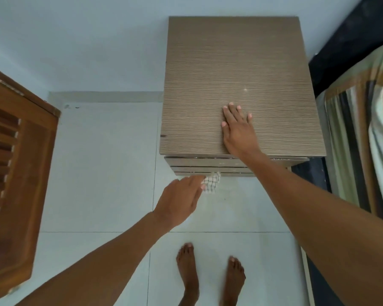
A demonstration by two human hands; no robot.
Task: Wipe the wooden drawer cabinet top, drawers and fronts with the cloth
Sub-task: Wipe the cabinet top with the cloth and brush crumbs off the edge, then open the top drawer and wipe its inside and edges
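The wooden drawer cabinet [241, 62] stands against the wall, seen from above, its grained top bare. Below the top's front edge the drawer fronts [208, 165] show as narrow stacked strips. My left hand [181, 202] holds a white checked cloth [211, 184] against the lowest visible drawer front, near its left end. My right hand [237, 127] lies flat on the cabinet top near its front edge, fingers spread, holding nothing.
A brown louvred wooden door [16, 173] stands open at the left. A bed with striped bedding [363, 140] sits close to the cabinet's right side. My bare feet [208, 274] stand on the white tiled floor [97, 173] in front of the cabinet.
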